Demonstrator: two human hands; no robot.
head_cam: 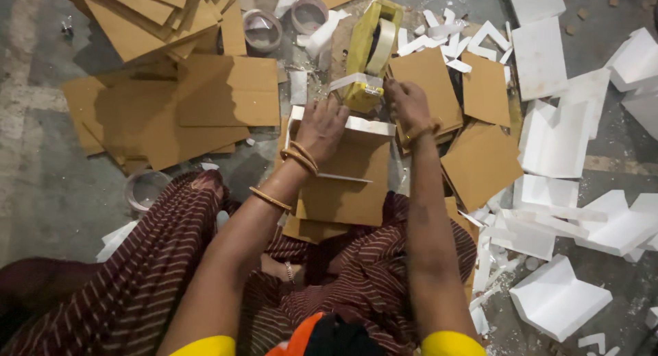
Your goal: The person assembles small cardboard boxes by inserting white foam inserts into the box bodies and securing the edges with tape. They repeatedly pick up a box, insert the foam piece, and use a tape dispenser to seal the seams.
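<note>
**On the floor: two hands at a tape dispenser**

Between the knees of the seated person, in the head view, a brown card (346, 184) lies on the floor (41, 178) with a white foam strip (367, 125) along its far edge. The left hand (322, 126) lies on that edge, fingers together and pressing down on the foam and card. The right hand (406, 102) reaches just past it, fingertips pinched at the base of a yellow dispenser (370, 51) that stands upright beyond the card, a strip of tape (353, 80) drawn from it (whether the fingers hold the tape end or the dispenser itself cannot be told). More brown cards (226, 92) are stacked toward the floor's far left corner. White foam pieces (555, 140) are scattered along its right side. Two tape rolls (262, 29) sit near the far edge.
</note>
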